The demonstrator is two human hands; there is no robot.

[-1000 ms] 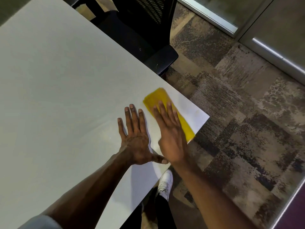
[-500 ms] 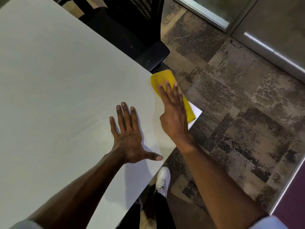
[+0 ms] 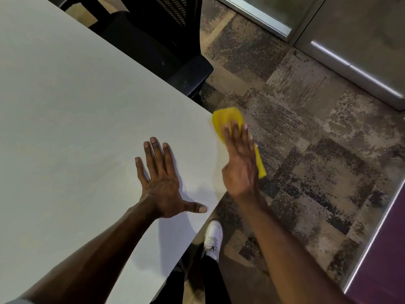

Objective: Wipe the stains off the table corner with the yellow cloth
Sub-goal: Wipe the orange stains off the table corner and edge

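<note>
Head view: right hand (image 3: 238,159) flat, fingers straight and close together, pressing folded yellow cloth (image 3: 228,119) at the corner of the pale grey flat tabletop (image 3: 76,106); cloth overhangs the edge, slightly blurred. Left hand (image 3: 162,181) palm-down on the tabletop just beside, fingers spread, thumb out, holding nothing. Black mesh office chair (image 3: 166,47) at far edge. White shoe (image 3: 212,238) on mottled carpet (image 3: 306,150) below.
</note>
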